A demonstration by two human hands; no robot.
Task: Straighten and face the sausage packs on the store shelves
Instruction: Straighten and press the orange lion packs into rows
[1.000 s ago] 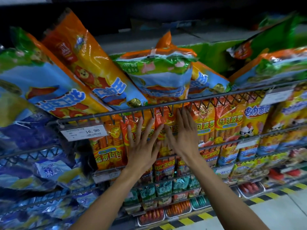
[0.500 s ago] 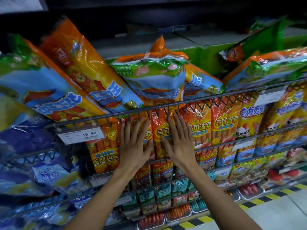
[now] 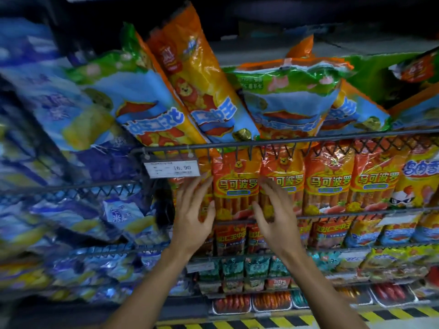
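A row of orange sausage packs stands upright behind the wire rail (image 3: 332,141) of the middle shelf. My left hand (image 3: 193,218) and my right hand (image 3: 273,216) flank one orange sausage pack (image 3: 235,186), fingers spread and pointing up. My left thumb touches its left edge and my right fingertips rest at its right edge. Neither hand closes around it. More packs of the same kind (image 3: 329,184) line up to the right. Large orange and blue sausage bags (image 3: 199,74) lean crookedly on the shelf above.
A price tag reading 16.90 (image 3: 171,169) hangs from the rail just above my left hand. Blue bags (image 3: 59,110) crowd the shelves at left. Smaller packs and trays of sausages (image 3: 270,301) fill the lower shelves. A yellow-black floor stripe (image 3: 285,322) runs below.
My hands lay flat side by side on the orange packs; they have moved apart and now flank one pack. The view has swung left.
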